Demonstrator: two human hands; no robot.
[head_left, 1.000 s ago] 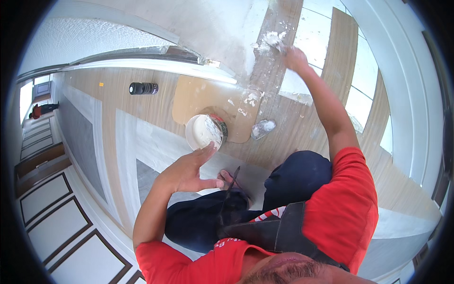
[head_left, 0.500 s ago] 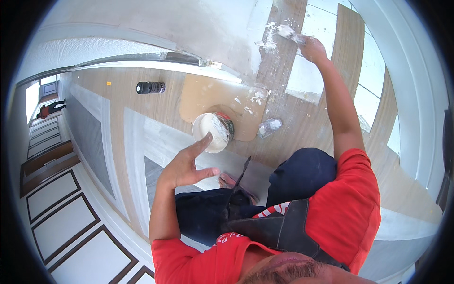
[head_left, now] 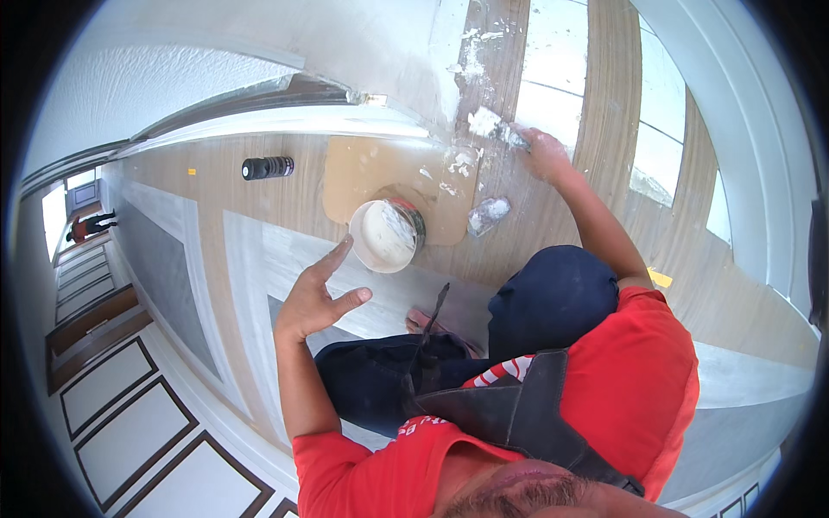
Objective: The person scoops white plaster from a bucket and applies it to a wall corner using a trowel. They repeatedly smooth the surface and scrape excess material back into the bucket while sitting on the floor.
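My right hand (head_left: 546, 157) is closed around a putty knife (head_left: 486, 123). White paste coats its blade, which is over the wood-look floor boards near the wall. My left hand (head_left: 313, 300) is open and holds nothing, its index finger and thumb apart. Its index fingertip comes close to the left rim of a round bucket (head_left: 363, 252) in the head view, and I cannot tell whether they touch. Inside the bucket is creamy white paste (head_left: 384, 231). A paste-smeared, partly see-through object (head_left: 490, 214) lies on the floor to the right of the bucket; its kind is unclear.
Under and behind the bucket lies a tan board (head_left: 345, 181) with paste spots. A dark bottle (head_left: 268, 167) rests on its side to the left. White smears (head_left: 473, 60) mark the floor by the wall. Far left, a person (head_left: 90, 227) is visible in the corridor.
My right hand has drawn the putty knife back from the far floor, nearer to me and slightly left. My left hand has shifted a little left, staying open.
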